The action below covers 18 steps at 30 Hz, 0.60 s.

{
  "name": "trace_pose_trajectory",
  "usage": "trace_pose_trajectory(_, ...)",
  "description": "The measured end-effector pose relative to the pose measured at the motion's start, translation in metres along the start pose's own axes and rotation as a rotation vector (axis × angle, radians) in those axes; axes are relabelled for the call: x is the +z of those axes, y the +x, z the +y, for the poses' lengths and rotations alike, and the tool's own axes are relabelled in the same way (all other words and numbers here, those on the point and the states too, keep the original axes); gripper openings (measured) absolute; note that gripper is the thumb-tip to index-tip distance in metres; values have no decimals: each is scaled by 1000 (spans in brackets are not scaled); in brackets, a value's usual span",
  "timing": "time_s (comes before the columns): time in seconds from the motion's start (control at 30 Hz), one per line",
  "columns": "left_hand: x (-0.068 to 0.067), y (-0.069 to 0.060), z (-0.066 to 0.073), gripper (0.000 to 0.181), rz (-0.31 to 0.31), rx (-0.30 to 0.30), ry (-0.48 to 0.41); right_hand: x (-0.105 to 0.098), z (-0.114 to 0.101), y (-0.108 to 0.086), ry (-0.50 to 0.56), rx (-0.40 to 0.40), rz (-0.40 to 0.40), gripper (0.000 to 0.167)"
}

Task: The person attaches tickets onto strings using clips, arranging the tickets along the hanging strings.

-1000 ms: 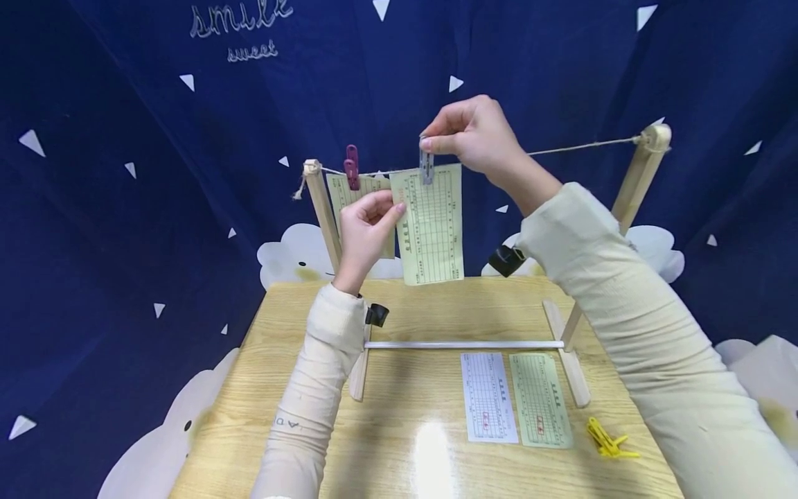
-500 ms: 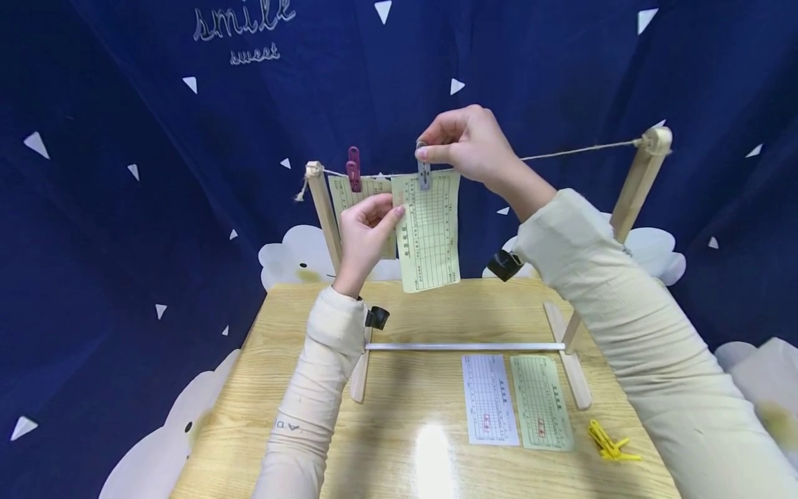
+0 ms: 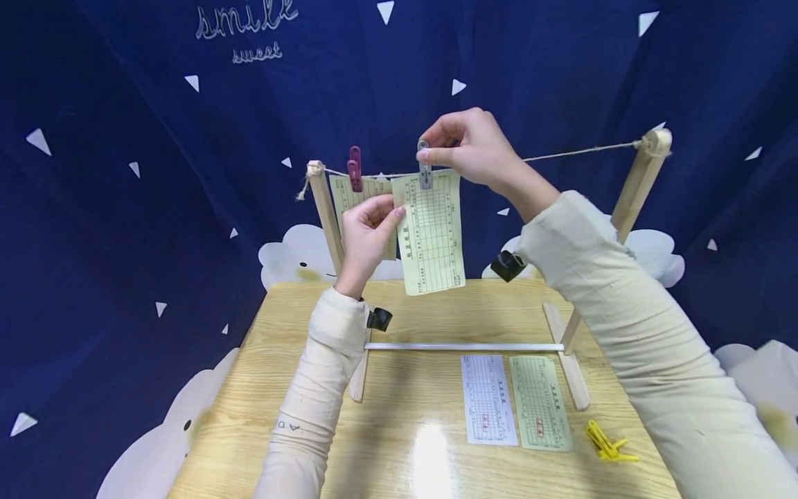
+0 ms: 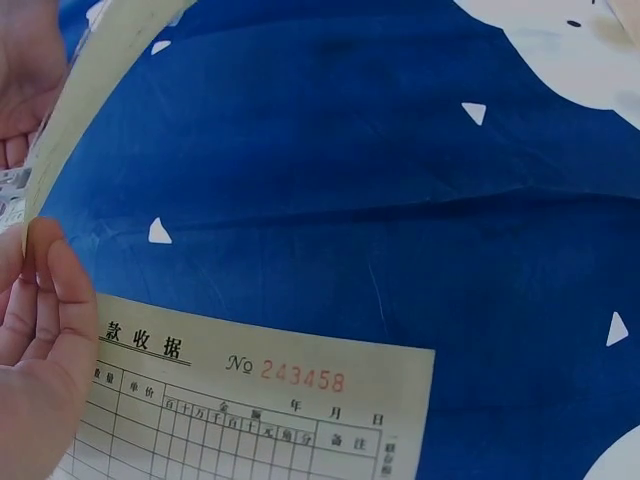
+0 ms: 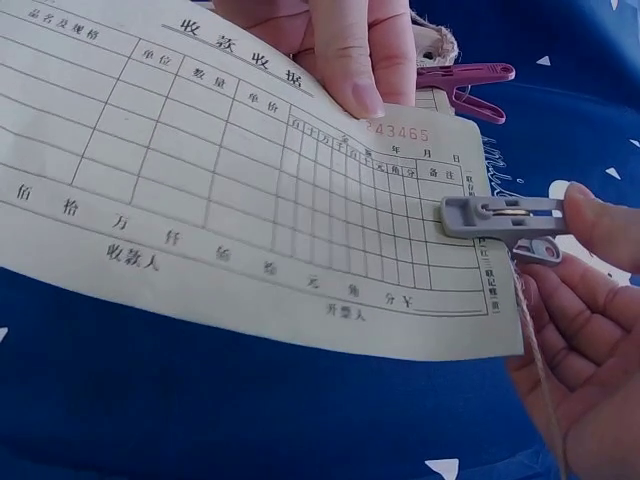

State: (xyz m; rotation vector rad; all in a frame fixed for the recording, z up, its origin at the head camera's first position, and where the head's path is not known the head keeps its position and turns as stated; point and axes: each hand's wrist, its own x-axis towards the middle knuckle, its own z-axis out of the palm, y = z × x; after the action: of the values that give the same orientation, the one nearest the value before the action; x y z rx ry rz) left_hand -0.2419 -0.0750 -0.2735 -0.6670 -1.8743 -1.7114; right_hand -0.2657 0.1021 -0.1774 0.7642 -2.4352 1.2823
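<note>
A pale green receipt sheet (image 3: 433,235) hangs at the twine line (image 3: 580,151), its top edge under a grey clothespin (image 5: 500,215). My right hand (image 3: 470,145) pinches that clothespin's handles between thumb and fingers. With thumb and fingertips my left hand (image 3: 368,229) pinches the sheet's left edge. Left of it, a second receipt (image 4: 270,390) hangs from the line under a dark red clothespin (image 3: 355,170), partly behind my left hand. In the right wrist view the grey clothespin's jaws lie over the sheet's printed edge, the twine running just below.
The line is tied between two wooden posts (image 3: 642,180) joined low by a white rod (image 3: 464,346). On the wooden table (image 3: 299,360) lie a white receipt (image 3: 489,400), a green receipt (image 3: 540,402) and yellow clothespins (image 3: 605,441). A blue curtain hangs behind.
The right hand, clothespin and sheet have come down slightly since a second ago. The sheet's lower end has swung a little. The left hand keeps its pinch on the edge.
</note>
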Motion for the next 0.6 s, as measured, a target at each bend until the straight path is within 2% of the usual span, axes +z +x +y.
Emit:
trace_pose_trajectory(0.1,1,-2,11,14,-1,-11,10,0,0,-1,-3,11,-5,21)
trace_pose_trajectory(0.2,1,-3,12,14,-2,-23,4,0,-1,-2,-10,10,-9,22)
trace_pose_trajectory(0.43,-1,0,-13,15,2,-10,-26,-1,-2,-5,-22,-39,0,26)
trace_pose_trajectory(0.6,0,2,-16,14,11,3,-24,-4,-3,-4,-38,-34,-10,31)
